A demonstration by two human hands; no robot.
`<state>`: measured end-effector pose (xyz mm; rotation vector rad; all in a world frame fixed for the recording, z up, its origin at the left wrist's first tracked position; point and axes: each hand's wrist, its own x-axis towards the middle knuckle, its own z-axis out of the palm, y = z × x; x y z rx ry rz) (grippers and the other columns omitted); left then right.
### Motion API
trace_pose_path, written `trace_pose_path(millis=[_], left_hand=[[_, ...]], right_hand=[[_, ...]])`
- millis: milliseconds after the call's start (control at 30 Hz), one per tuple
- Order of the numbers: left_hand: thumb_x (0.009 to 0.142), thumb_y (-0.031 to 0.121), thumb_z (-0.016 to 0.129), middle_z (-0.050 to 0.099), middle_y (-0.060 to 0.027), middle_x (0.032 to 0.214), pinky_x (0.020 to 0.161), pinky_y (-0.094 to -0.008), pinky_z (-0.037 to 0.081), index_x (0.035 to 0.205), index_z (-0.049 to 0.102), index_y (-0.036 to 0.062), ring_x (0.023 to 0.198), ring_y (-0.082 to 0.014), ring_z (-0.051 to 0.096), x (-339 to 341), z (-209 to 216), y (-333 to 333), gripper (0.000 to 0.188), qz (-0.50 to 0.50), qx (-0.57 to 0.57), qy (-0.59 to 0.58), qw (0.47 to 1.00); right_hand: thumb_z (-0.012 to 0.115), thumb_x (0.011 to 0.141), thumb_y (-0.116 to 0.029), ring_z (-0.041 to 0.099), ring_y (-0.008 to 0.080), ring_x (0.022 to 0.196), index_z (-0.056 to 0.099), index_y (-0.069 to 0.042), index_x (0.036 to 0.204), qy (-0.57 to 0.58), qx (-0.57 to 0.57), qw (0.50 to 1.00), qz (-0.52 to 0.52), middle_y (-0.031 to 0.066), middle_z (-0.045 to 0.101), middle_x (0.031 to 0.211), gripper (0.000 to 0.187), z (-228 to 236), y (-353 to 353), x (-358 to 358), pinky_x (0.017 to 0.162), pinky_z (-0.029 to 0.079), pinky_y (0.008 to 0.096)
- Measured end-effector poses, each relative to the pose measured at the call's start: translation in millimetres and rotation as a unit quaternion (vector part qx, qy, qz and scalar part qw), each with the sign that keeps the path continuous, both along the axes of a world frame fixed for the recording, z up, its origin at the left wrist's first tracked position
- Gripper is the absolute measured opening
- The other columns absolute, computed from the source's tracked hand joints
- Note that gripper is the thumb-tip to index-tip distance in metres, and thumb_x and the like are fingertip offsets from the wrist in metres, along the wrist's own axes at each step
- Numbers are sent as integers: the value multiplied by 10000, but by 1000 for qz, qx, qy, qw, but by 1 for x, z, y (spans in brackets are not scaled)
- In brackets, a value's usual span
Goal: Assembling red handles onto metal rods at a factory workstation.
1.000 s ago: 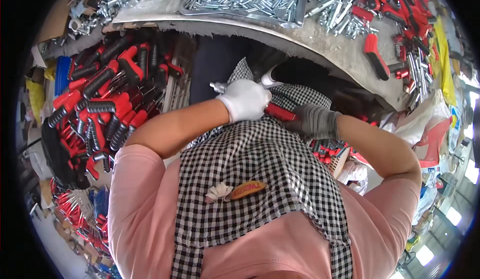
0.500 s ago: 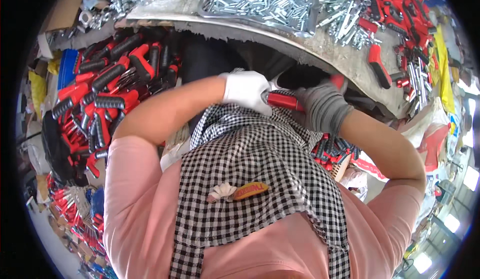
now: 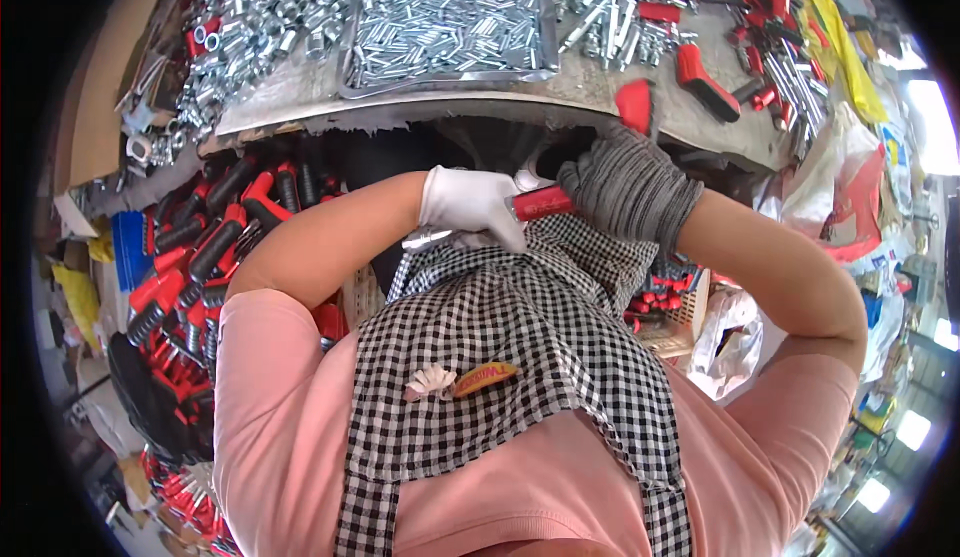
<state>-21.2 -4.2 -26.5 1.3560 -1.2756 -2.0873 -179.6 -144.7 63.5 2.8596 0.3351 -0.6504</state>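
Note:
My left hand [image 3: 468, 203], in a white glove, is closed round the silver shaft end of a red hand tool [image 3: 543, 203]. Below this hand a bright metal tip [image 3: 428, 240] sticks out. My right hand [image 3: 632, 183], in a grey knitted glove, is closed on the tool's other end, hiding much of it. A red handle-like piece [image 3: 636, 107] rises past the right fingers; whether it belongs to the same tool I cannot tell. Both hands are over the checked apron [image 3: 500, 327], just below the table's near edge.
On the table [image 3: 290, 107] a metal tray [image 3: 350, 82] holds many small silver pins. Silver sockets [image 3: 290, 17] heap up left of it. Red-and-black handles [image 3: 705, 82] lie at right, with more handles [image 3: 200, 247] piled at left. A basket [image 3: 690, 307] stands below the right forearm.
The view has swung, so the tray appears further left and lower. The red piece by my right hand stands out more above it, and the metal tip below my left hand now shows.

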Motion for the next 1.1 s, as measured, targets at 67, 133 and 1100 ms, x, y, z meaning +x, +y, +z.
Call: trace_pose_path(millis=[67,133,1100], left_hand=[[770,68,634,433,24,549,408,-250,312,660,518,74,431,-68,402,4,-2,-2,160,-22,92,152,984],[755,64,631,406,26,534,392,-245,284,614,468,98,404,-64,367,6,-8,-4,218,-51,106,244,963],[755,220,811,674,-143,759,667,-385,534,914,707,59,699,-346,667,-8,20,-13,248,422,-469,-245,737]], right_hand=[[599,846,-241,681,259,761,683,-62,876,-66,47,997,20,83,689,739,201,8,-2,-3,842,502,400],[592,839,-203,681,263,781,677,-59,827,-100,50,992,55,83,683,736,168,15,-4,-7,846,503,411],[722,713,-13,701,257,1029,525,84,1367,-90,703,586,-392,168,670,1223,690,102,-109,-48,895,565,349]])
